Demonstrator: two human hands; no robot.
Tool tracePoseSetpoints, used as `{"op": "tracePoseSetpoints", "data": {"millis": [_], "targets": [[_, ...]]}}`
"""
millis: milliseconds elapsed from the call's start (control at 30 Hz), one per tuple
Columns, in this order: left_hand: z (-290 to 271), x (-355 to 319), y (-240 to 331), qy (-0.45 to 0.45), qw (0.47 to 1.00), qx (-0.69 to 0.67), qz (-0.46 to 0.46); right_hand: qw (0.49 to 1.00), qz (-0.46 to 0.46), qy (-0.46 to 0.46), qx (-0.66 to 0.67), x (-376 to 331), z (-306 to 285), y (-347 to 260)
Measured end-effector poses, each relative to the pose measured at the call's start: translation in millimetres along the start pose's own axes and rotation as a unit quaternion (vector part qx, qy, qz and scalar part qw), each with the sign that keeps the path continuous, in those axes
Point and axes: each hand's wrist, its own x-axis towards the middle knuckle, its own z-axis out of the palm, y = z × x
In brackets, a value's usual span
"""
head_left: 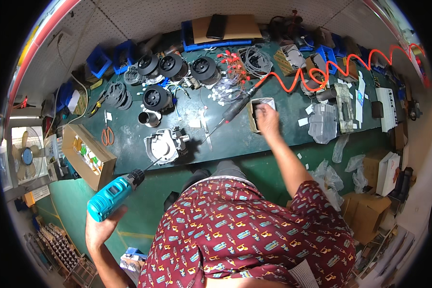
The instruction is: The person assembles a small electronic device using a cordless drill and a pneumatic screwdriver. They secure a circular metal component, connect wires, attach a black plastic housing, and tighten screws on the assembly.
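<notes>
My left hand (101, 229) is wrapped round the grip of a teal cordless drill (111, 198), held off the table's front edge. Its long bit slants up towards a silver metal housing (163, 146) with a round opening. My right hand (268, 120) reaches into a small open cardboard box (253, 124); its fingertips are blurred and partly hidden there. Left of that box lies a dark air screwdriver (236, 108) on a red coiled hose (287, 89), its thin bit pointing at the housing.
Several black round fan units (205, 70) and bundled wires (228, 89) cover the back of the green table (216, 141). Scissors (107, 134) and an open carton (101, 165) stand left. Grey finned castings (323, 123) lie right. Plastic bags (327, 177) litter the floor.
</notes>
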Motion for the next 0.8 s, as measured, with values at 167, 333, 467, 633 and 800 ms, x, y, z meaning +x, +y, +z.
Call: {"op": "tracePoseSetpoints", "data": {"millis": [167, 333, 467, 633, 800], "targets": [[11, -11, -14, 0.023, 0.993, -0.063, -0.097, 0.85, 0.107, -0.392, -0.336, 27, 4, 36], [26, -12, -33, 0.072, 0.982, -0.158, -0.078, 0.833, 0.12, -0.439, -0.313, 25, 26, 87], [31, -22, -55, 0.105, 0.968, -0.211, -0.091, 0.911, 0.027, -0.309, -0.273, 23, 12, 94], [39, -26, -83, 0.121, 0.959, -0.245, -0.074, 0.957, 0.208, -0.202, 0.029, 26, -16, 63], [52, -23, -94, 0.118, 0.941, -0.313, -0.059, 0.704, 0.345, -0.256, 0.566, 11, -8, -54]]}}
